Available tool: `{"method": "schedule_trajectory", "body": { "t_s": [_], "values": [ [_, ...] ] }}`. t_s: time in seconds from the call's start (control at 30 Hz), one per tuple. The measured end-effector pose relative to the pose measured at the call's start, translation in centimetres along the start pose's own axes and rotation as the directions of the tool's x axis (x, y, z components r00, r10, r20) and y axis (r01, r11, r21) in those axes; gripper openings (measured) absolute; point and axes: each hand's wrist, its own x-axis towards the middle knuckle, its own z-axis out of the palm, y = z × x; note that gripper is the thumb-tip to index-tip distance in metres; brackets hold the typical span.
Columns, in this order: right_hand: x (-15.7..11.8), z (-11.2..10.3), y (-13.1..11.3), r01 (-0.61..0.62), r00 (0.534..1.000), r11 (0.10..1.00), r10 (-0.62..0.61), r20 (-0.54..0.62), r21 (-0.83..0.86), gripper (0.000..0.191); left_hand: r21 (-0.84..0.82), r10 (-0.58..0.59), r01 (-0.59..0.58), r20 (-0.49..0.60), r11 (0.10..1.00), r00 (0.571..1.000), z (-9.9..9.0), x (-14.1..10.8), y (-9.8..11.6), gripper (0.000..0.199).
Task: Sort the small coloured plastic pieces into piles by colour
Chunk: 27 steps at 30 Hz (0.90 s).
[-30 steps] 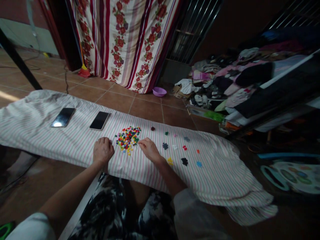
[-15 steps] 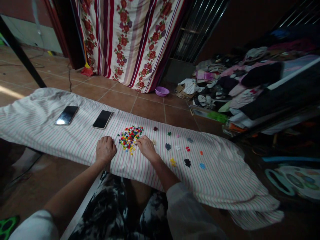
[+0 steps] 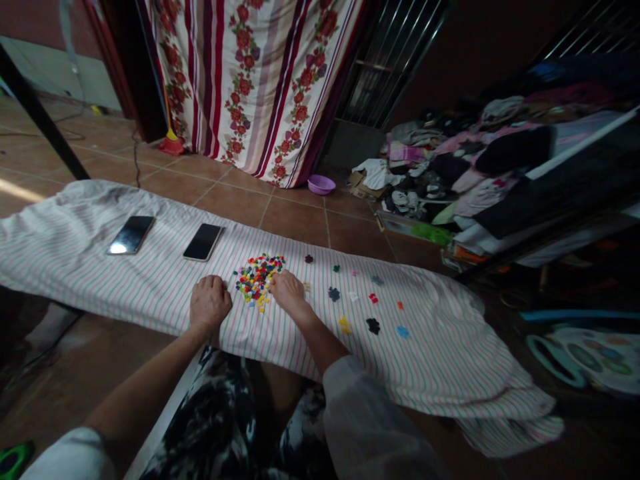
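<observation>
A heap of small multicoloured pieces [image 3: 256, 277] lies on the striped cloth [image 3: 300, 340]. My left hand [image 3: 210, 303] rests palm down on the cloth just left of the heap, fingers curled in and nothing showing in them. At the heap's right edge, my right hand [image 3: 289, 291] has thumb and fingers pinched together; whatever they hold is too small to make out. Beige pieces [image 3: 307, 287] are partly hidden beside that hand. Farther right, small single-colour groups lie apart, among them dark grey pieces [image 3: 334, 294], yellow pieces [image 3: 345, 325], black pieces [image 3: 373, 326] and blue pieces [image 3: 403, 331].
Two phones, a left phone [image 3: 131, 235] and a right phone [image 3: 203, 241], lie left of the heap. On the tiled floor beyond stand a purple basin [image 3: 321, 185] and a floral curtain [image 3: 250, 87]. Piled clothes [image 3: 450, 153] fill the right side.
The whole view has shifted slightly. My right hand has stayed at the heap's right edge with its fingers drawn in a little more; the left hand rests where it was.
</observation>
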Motion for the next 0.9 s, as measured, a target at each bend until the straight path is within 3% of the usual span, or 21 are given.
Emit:
{"method": "schedule_trajectory", "body": {
  "t_s": [0.23,0.47,0.63,0.73,0.9],
  "values": [
    [-0.1,0.8,1.0,0.040,0.990,0.988,-0.019,-0.140,0.152,0.018,-0.012,-0.008,0.008,0.011,1.000,1.000,0.0,0.1,0.0,0.012],
    [-0.2,1.7,1.7,0.046,0.988,0.974,-0.011,-0.155,0.221,0.015,-0.019,-0.008,0.008,0.017,1.000,1.000,-0.2,0.1,0.0,0.013],
    [-0.6,2.0,2.2,0.029,0.974,0.926,0.059,-0.220,0.376,0.014,-0.029,-0.003,0.003,0.007,1.000,1.000,-0.3,0.1,0.1,0.012],
    [-1.0,2.2,3.0,0.045,0.965,0.878,0.087,-0.249,0.477,0.022,-0.030,0.002,-0.002,-0.003,1.000,1.000,-0.3,0.0,0.0,0.012],
    [-1.9,2.3,5.3,0.034,0.960,0.862,0.113,-0.257,0.505,0.027,-0.017,0.012,-0.012,-0.007,1.000,1.000,-0.4,-0.1,0.0,0.015]
  ]
}}
